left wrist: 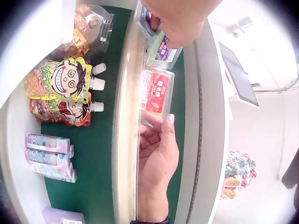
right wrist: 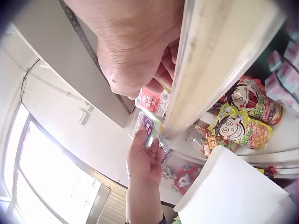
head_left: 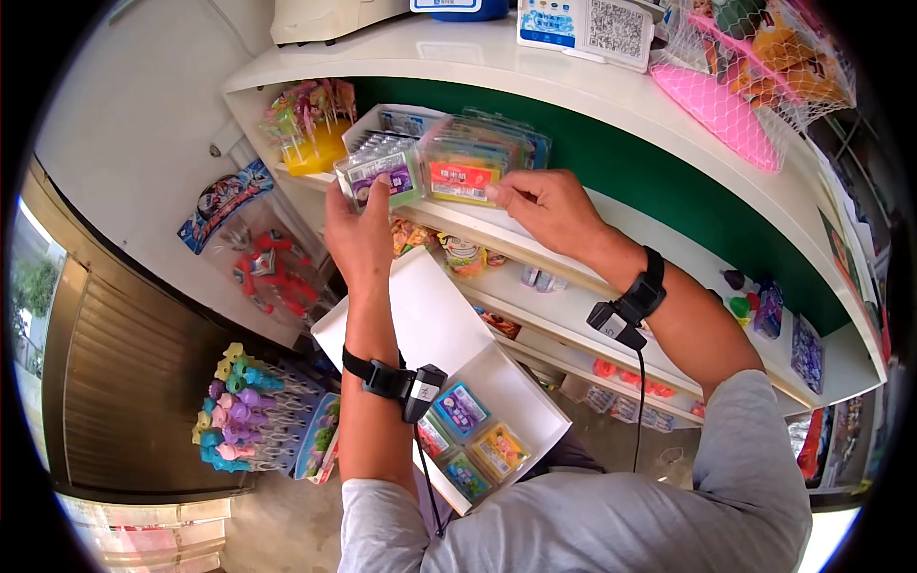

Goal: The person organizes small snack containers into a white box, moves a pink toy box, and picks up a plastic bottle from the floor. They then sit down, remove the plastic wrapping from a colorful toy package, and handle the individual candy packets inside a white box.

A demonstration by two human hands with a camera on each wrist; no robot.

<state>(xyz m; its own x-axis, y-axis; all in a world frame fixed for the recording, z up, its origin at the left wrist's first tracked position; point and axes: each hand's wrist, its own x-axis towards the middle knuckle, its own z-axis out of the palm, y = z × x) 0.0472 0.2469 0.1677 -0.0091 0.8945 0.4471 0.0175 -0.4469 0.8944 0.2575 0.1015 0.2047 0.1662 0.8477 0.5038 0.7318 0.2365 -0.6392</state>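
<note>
Head view: left hand (head_left: 359, 234), thumb across the front, grips a purple-labelled case (head_left: 401, 179) at the shelf (head_left: 516, 242); right hand (head_left: 554, 212) pinches the red-labelled case (head_left: 460, 178) beside it. Light, stiff, slick plastic, I'd reckon, crackable: take the side edges!

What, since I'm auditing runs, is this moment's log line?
left hand: grips purple-labelled pack | right hand: touches red-labelled pack | white box: open

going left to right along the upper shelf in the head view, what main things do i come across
Yellow holder of sweets on sticks → purple-labelled case → red-labelled case → right hand → purple packet → blue-purple packet
</note>
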